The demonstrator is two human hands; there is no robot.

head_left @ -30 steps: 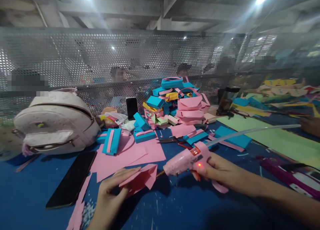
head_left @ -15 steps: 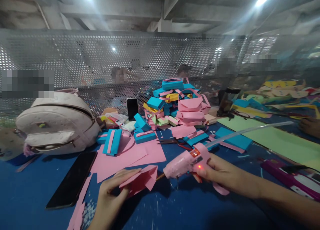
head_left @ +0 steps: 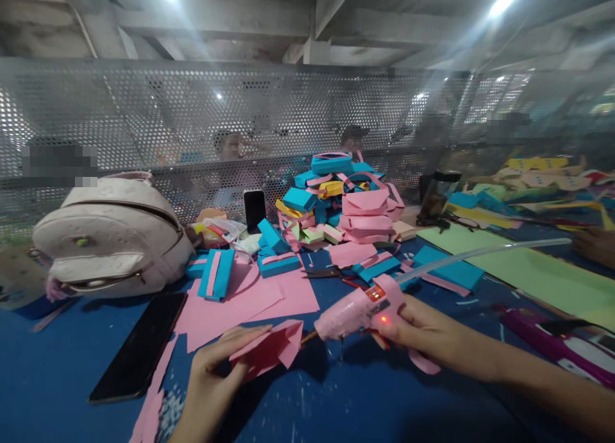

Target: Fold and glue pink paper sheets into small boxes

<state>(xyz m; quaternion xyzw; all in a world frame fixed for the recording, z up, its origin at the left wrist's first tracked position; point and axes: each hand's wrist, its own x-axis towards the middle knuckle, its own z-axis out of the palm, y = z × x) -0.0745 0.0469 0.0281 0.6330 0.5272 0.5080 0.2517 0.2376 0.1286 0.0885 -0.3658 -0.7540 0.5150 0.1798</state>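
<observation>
Near the front of the blue table, my left hand (head_left: 221,363) pinches a folded pink paper piece (head_left: 276,348), its open end turned to the right. My right hand (head_left: 408,331) is wrapped round a pink hot glue gun (head_left: 353,311) with a small red light lit on it. A long clear glue stick (head_left: 480,254) sticks out of the gun's back. The nozzle points left and sits at the paper's right edge; whether it touches cannot be made out. Behind the hands lie flat pink sheets (head_left: 230,311) and scissors (head_left: 321,273).
A heap of blue, pink and yellow paper boxes (head_left: 331,164) rises at the back. Left are a white backpack (head_left: 110,238) and a black phone (head_left: 139,347). Right are a green sheet (head_left: 519,270) and a purple tool (head_left: 552,343). Another person's hand (head_left: 593,245) shows at the far right.
Almost nothing differs: both hands, the paper and the glue gun keep their places. The free end of the glue stick has shifted slightly right and down.
</observation>
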